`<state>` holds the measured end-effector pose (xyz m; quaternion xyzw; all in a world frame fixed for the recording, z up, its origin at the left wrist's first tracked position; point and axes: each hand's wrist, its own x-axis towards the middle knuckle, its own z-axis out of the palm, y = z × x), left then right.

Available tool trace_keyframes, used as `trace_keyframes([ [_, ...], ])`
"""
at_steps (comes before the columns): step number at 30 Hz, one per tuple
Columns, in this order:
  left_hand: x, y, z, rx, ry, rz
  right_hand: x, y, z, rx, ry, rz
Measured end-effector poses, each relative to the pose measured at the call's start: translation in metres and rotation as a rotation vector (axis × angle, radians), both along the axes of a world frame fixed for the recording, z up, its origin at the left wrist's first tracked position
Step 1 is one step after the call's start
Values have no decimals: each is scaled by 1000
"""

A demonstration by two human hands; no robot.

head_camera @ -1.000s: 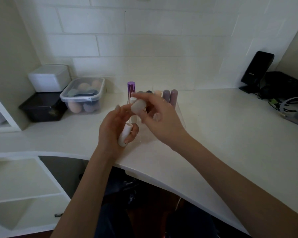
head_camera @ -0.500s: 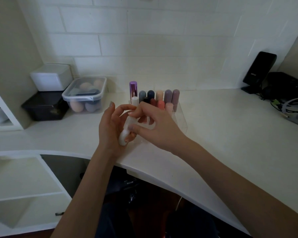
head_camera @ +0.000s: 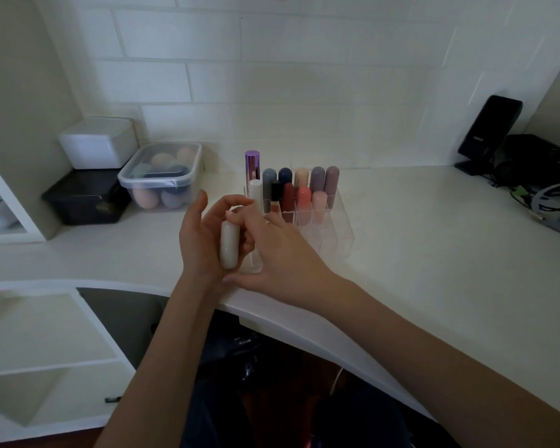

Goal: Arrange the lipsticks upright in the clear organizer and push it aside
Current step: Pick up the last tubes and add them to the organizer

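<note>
A clear organizer (head_camera: 338, 234) stands on the white counter (head_camera: 417, 253), with several lipsticks (head_camera: 304, 197) upright in its back rows. A tall purple tube (head_camera: 252, 166) and a white one (head_camera: 256, 194) stand at its left end. My left hand (head_camera: 198, 244) holds a capped white lipstick (head_camera: 229, 244) upright just in front of the organizer's left corner. My right hand (head_camera: 282, 253) lies against it, fingertips on the tube's top, and hides the organizer's front left cells.
A lidded plastic tub of makeup sponges (head_camera: 162, 177) sits left of the organizer, beside a white box (head_camera: 99, 142) stacked on a black box (head_camera: 84, 197). A black speaker (head_camera: 488, 130) and cables (head_camera: 537, 189) occupy the far right. The counter's curved front edge runs below my wrists.
A second ago my right hand held the white cap apart from the tube in my left hand. The cap now sits on the tube, and both hands have dropped lower.
</note>
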<state>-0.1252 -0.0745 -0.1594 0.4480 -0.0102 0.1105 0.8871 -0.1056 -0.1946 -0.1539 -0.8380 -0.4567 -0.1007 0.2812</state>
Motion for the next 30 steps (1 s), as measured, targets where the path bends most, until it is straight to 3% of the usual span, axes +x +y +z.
trace_keyframes([
  [7, 1, -2, -1, 6, -1, -60, 6, 1, -6, 57, -70, -45],
  [9, 1, -1, 0, -31, -7, -91, 5, -1, -1, 204, 116, 9],
  [14, 4, 0, 2, 18, 44, -43, 28, -16, 20, 809, 548, -26],
  [16, 6, 0, 1, 49, 66, 17, 41, -32, 30, 875, 629, -56],
  [20, 8, 3, -2, 62, 119, 136, 62, -65, 38, 825, 484, -190],
  [23, 9, 5, -5, 47, 156, 172, 74, -78, 30, 659, 354, -302],
  [26, 11, 4, -5, 37, 166, 157, 81, -82, 23, 564, 311, -329],
  [30, 11, 4, -6, 29, 155, 149, 86, -86, 20, 424, 109, -343],
])
